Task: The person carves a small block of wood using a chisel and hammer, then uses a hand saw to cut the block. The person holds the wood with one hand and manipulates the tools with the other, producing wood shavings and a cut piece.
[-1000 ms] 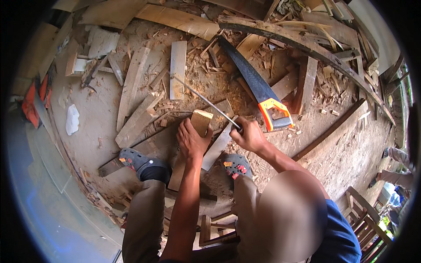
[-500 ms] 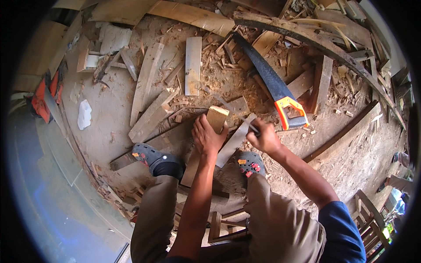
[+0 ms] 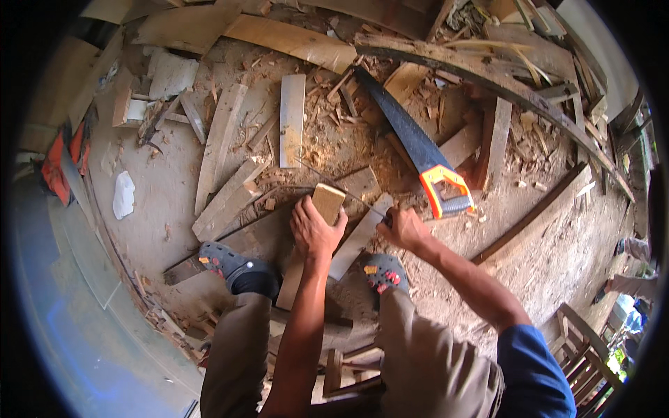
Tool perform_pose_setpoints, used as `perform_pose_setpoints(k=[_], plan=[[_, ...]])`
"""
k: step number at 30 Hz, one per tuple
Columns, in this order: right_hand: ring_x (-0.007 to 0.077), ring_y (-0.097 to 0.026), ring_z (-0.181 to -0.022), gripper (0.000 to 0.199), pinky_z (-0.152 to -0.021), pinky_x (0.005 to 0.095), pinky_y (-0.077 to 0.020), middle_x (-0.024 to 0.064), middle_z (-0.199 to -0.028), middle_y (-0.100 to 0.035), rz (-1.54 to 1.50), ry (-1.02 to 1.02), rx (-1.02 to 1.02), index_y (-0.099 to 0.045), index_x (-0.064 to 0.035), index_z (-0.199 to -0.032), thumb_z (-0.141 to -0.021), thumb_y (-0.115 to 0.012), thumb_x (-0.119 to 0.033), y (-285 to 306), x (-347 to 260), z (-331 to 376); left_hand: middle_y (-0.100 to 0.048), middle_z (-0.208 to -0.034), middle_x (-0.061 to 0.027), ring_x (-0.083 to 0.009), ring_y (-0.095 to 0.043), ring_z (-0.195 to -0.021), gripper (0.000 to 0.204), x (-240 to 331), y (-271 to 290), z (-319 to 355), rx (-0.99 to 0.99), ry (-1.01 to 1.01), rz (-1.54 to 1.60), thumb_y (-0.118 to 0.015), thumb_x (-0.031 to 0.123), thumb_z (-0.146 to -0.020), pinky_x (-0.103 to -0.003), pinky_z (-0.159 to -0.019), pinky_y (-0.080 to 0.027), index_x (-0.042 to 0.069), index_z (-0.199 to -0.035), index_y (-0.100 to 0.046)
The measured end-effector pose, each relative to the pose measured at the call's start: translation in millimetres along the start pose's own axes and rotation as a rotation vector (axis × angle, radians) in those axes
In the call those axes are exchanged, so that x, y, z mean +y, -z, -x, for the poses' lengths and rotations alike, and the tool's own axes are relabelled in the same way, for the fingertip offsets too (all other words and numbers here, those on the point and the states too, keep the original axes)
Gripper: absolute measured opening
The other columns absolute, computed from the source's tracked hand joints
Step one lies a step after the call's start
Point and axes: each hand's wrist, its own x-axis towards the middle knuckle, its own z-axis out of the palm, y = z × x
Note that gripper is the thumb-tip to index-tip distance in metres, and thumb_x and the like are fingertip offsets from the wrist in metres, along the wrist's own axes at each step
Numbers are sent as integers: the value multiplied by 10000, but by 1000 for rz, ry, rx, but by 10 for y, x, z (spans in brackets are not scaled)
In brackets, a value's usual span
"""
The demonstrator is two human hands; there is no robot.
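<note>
My left hand (image 3: 313, 228) grips a short wood block (image 3: 328, 200) by its sides, its pale cut end facing up. In my right hand (image 3: 405, 228) is the dark handle of a long thin-bladed tool (image 3: 359, 200); whether it is a knife or a file I cannot tell. Its narrow metal blade points up and left, passing close by the block's end; contact between them is unclear. Beneath my hands lie a pale board (image 3: 360, 240) and other wood pieces. A handsaw (image 3: 411, 136) with an orange and grey handle lies beyond my right hand.
Boards and offcuts, such as an upright-lying plank (image 3: 292, 122), cover the floor among wood chips. A long curved beam (image 3: 488, 82) crosses the far right. My clog-shod feet flank the work. A wooden chair (image 3: 585, 355) stands at right, a grey-blue sheet (image 3: 83, 306) at left.
The blade, broad and blurred before, now shows as a thin line nearer the block's end. My right hand has turned slightly. The whole view has shifted a little.
</note>
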Motion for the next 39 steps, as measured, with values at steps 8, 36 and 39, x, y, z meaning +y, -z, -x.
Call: perform_pose_setpoints(k=[8,36,39], plan=[[444,-717,-709,351,-661,504,-584,282,-762,-692,-247,108,107,-651,37,-1003,-872,-688,-287,116,-244,181,-574,-1222,-226,-396,-581,-1115,766,41,62,3,-12,-10,-18,-757,477,-784,-505,-955,-472,-29,-1294,-490],[418,-721,-706,364,-691,488,-559,263,-671,-663,-337,-224,20,-667,62,-882,-914,-647,-300,313,-270,313,-639,-1054,-260,-454,-623,-999,678,-19,164,-68,-131,101,399,-867,439,-790,-526,-867,-486,-18,-1146,-514],[407,-724,-704,361,-699,482,-566,259,-679,-672,-338,-217,-16,-673,63,-938,-913,-644,-296,236,-224,365,-642,-1031,-260,-450,-632,-974,703,97,279,-86,-226,255,438,-902,429,-748,-516,-836,-493,-4,-1112,-486]])
